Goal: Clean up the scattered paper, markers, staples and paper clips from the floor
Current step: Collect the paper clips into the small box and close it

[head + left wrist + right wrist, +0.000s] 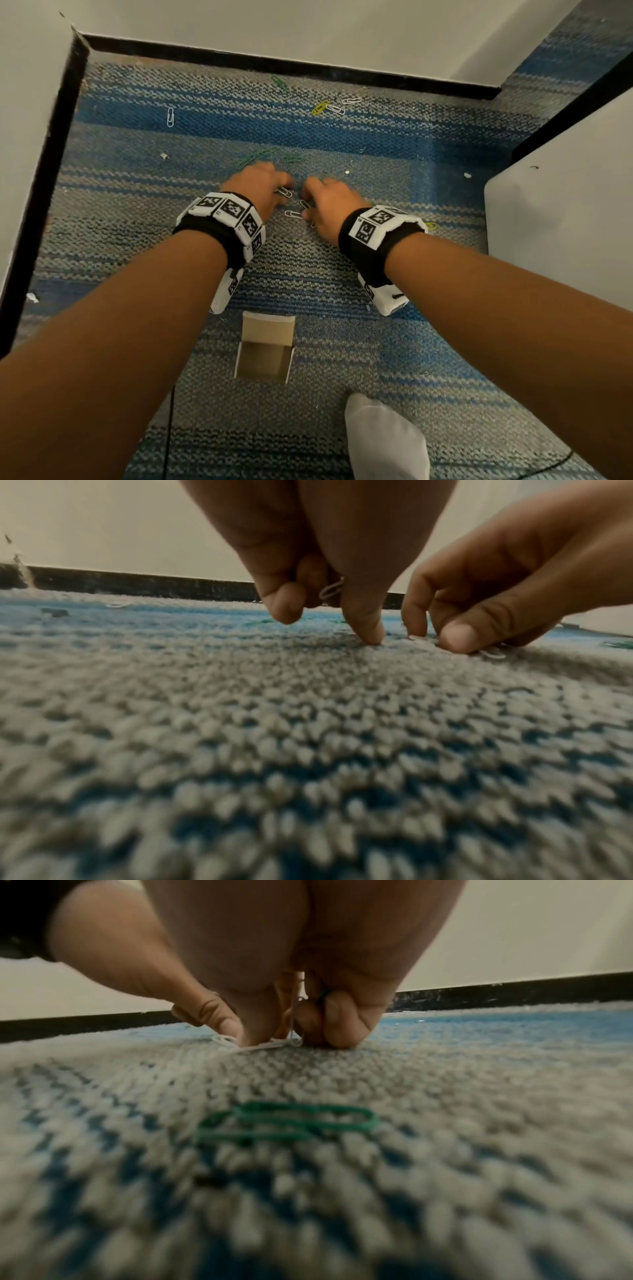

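Observation:
Both my hands are down on the blue-grey carpet (308, 274), close together. My left hand (274, 183) has its fingers curled and holds a white paper clip (331, 589) in them, while its thumb tip touches the carpet. My right hand (311, 202) pinches a white paper clip (267, 1045) that lies on the carpet, with more wire tucked in its curled fingers. Loose white clips (293, 214) lie between the two hands. A green clip (287, 1123) lies on the carpet under my right wrist. Green clips (260, 152) lie just beyond my left hand.
A small open cardboard box (265, 349) stands on the carpet behind my wrists. More clips (329, 107) lie near the far skirting, one white clip (170, 116) far left, a yellow one (431, 225) by a white cabinet (561, 205). A socked foot (387, 438) is at the bottom.

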A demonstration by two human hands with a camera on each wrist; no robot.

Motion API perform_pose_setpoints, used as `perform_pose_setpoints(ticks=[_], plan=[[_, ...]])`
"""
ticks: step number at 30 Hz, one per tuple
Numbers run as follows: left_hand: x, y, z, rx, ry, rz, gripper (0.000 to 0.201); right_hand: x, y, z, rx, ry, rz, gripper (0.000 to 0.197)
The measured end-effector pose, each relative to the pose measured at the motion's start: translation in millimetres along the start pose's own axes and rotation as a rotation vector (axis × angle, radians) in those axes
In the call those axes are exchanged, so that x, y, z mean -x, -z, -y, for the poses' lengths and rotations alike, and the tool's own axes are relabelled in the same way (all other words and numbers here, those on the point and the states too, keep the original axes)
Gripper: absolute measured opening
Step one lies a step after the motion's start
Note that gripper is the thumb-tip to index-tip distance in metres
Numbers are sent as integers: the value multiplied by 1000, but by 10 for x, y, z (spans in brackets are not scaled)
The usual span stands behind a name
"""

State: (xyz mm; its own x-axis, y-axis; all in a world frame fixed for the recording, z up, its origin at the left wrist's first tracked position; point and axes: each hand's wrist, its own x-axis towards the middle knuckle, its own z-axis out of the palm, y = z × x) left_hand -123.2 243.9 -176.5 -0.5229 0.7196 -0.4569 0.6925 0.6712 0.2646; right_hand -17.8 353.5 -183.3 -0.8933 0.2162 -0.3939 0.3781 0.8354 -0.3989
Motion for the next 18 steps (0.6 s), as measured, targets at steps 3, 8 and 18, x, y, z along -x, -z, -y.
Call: perform_pose_setpoints(ticks=[3,8,18], plan=[[10,-4,-19,39,23,-38,17,-18,20,-5,-56,32,-42,16],[81,-23,14,224,48,-124,7,89,49,-128,-215,-8,-133,11],[150,-40,-166,262,30,-49,21,-40,202,-277,-87,-255,-135,26]])
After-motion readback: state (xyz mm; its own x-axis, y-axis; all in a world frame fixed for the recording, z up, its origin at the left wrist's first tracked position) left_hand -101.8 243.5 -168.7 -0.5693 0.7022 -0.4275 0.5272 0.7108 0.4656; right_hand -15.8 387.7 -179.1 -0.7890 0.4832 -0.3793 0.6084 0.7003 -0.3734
